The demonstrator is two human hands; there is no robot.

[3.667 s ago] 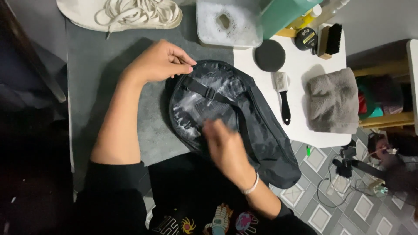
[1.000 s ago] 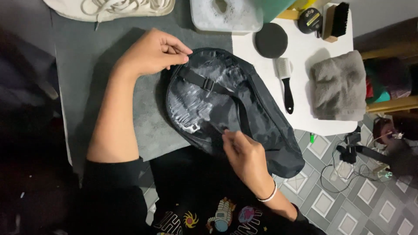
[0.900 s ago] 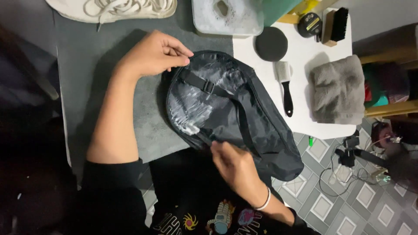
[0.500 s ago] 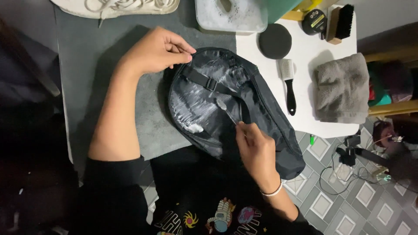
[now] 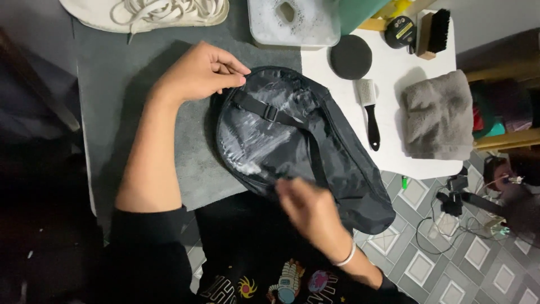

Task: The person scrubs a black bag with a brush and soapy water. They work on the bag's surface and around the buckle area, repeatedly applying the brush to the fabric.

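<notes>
Foam-filled tub [image 5: 293,22] beyond soapy black bag [image 5: 292,141], left hand [image 5: 199,73] pinching its edge, right hand [image 5: 306,208] blurred, grip unclear

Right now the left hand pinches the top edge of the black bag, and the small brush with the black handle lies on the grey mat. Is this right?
Not quite. The head view shows the left hand pinching the black bag, but the small brush lies on the white table, not on the grey mat.

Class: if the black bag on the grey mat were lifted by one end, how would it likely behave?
The black bag would probably sag: its thin fabric lies flat and creased. The white foam smeared on it suggests a slippery grip. The left hand pinching its edge hints that it shifts easily.
</notes>
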